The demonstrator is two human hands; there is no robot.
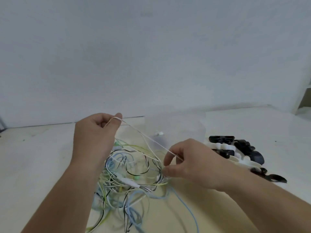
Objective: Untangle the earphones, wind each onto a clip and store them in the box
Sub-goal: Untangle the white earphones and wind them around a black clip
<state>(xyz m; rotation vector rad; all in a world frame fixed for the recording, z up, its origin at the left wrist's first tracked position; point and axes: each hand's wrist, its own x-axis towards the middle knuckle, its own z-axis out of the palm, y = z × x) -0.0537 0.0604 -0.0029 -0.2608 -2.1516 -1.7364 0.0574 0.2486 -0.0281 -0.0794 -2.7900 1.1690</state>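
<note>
Cord (pixel 148 137), thin and white, is stretching between both hands: left hand (pixel 94 135) is pinching it high, right hand (pixel 188 163) is pinching it lower, just above the multicoloured earphone tangle (pixel 127 174).

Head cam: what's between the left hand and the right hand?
A white cord, held by both, stretches from the left hand to the right hand, above the tangle of earphones. The head view shows it.

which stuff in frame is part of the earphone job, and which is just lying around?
Job:
- earphone tangle
- white cord, pinched by left hand and right hand
- black and white clips
- clear box

Lying about:
- shelf unit, right edge
- table, support only
</note>
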